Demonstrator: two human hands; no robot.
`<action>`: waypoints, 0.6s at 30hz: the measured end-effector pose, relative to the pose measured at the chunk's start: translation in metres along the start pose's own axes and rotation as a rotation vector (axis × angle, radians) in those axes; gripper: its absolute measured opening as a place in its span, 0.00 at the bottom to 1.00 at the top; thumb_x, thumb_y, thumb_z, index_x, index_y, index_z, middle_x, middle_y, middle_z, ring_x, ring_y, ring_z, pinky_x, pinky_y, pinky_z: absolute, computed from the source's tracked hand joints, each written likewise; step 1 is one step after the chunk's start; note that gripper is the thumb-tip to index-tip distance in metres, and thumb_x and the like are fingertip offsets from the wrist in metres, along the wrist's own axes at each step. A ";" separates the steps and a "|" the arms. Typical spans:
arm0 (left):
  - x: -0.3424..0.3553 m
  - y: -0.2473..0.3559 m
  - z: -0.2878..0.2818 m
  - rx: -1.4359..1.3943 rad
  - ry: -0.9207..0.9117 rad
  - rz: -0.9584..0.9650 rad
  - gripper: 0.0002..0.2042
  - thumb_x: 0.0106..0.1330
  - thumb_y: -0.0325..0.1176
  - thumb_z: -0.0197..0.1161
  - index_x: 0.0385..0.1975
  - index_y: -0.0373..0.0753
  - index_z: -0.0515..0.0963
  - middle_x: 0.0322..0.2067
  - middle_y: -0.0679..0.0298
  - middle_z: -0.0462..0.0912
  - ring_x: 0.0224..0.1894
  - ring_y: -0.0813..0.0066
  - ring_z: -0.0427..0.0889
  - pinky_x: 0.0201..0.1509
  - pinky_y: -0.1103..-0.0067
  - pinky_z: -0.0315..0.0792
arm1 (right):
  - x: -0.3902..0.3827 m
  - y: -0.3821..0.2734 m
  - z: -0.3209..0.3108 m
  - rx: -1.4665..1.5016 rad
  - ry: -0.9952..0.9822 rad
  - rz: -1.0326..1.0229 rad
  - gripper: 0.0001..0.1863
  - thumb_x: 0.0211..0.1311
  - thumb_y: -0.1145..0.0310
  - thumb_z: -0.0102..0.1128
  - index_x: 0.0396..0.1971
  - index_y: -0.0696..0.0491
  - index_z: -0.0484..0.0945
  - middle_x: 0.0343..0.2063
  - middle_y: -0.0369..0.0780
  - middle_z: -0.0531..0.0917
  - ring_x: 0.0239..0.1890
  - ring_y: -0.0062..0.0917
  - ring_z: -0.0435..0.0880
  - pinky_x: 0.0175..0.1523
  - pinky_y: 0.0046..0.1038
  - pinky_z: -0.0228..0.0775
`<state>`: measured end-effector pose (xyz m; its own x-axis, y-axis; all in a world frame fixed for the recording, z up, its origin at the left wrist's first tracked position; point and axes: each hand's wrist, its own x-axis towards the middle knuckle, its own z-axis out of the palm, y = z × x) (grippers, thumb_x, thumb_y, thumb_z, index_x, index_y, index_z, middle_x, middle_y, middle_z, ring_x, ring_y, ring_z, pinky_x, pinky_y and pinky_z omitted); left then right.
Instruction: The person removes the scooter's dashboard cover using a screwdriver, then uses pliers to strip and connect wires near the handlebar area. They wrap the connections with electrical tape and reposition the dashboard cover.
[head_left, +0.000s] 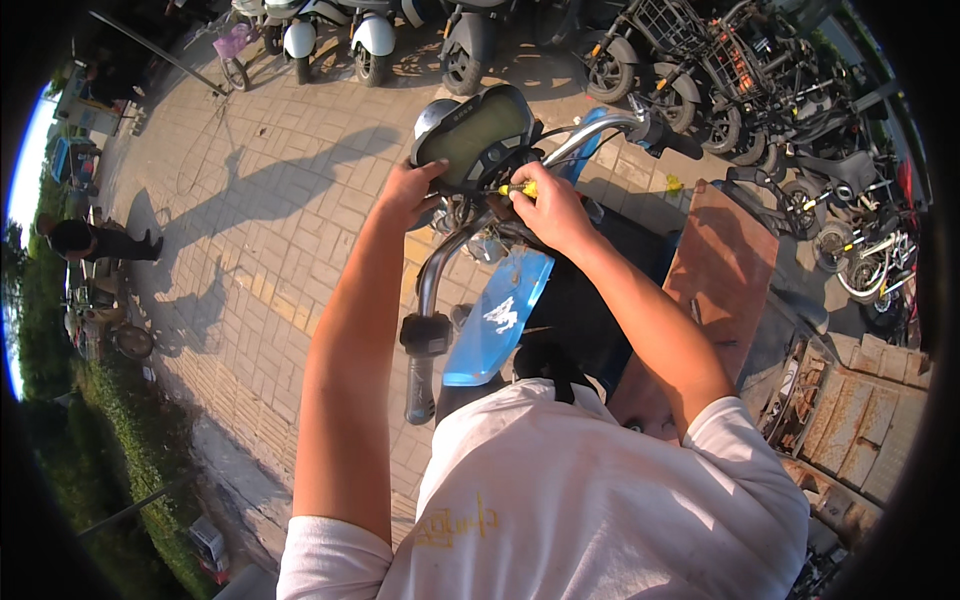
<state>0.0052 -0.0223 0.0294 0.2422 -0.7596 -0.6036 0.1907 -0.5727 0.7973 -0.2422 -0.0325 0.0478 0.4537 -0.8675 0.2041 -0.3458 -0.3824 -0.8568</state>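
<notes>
The right hand (553, 212) closes its fingers around a yellow tool (520, 188), long axis pointing toward nine o'clock; the left hand (403, 192) clasps the instrument panel (480, 140) at eight o'clock.

Outdoor, sunlit sidewalk with vehicle parking: brick paving (240, 330) spreads around a blue-panelled scooter (480, 350); ahead of it, parked scooters (465, 50) stand in a row; to its right, crowded two-wheelers (850, 175) and a rusty metal box (865, 435); to its left, a green hedge (130, 450).
</notes>
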 end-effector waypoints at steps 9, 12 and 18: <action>0.002 0.008 0.005 0.106 0.046 0.054 0.16 0.63 0.35 0.62 0.48 0.40 0.71 0.38 0.63 0.80 0.40 0.71 0.80 0.46 0.69 0.76 | -0.002 -0.007 0.007 -0.025 0.015 0.034 0.10 0.56 0.73 0.60 0.37 0.58 0.72 0.31 0.49 0.82 0.37 0.46 0.82 0.41 0.39 0.73; 0.000 0.005 0.005 0.080 0.048 0.090 0.18 0.62 0.34 0.63 0.50 0.36 0.72 0.40 0.62 0.80 0.38 0.71 0.80 0.40 0.71 0.76 | 0.003 -0.011 0.003 -0.045 -0.072 -0.020 0.10 0.56 0.74 0.60 0.37 0.57 0.72 0.33 0.48 0.82 0.37 0.46 0.81 0.42 0.40 0.73; -0.006 0.000 0.007 0.034 0.038 0.158 0.18 0.61 0.32 0.63 0.51 0.36 0.71 0.39 0.61 0.79 0.36 0.72 0.79 0.37 0.72 0.75 | 0.027 -0.012 -0.005 -0.090 -0.198 -0.086 0.10 0.56 0.75 0.60 0.38 0.56 0.72 0.31 0.46 0.81 0.35 0.42 0.81 0.40 0.35 0.72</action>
<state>-0.0027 -0.0197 0.0334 0.3022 -0.8291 -0.4703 0.1157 -0.4579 0.8815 -0.2294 -0.0529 0.0658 0.6336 -0.7548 0.1700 -0.3669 -0.4865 -0.7929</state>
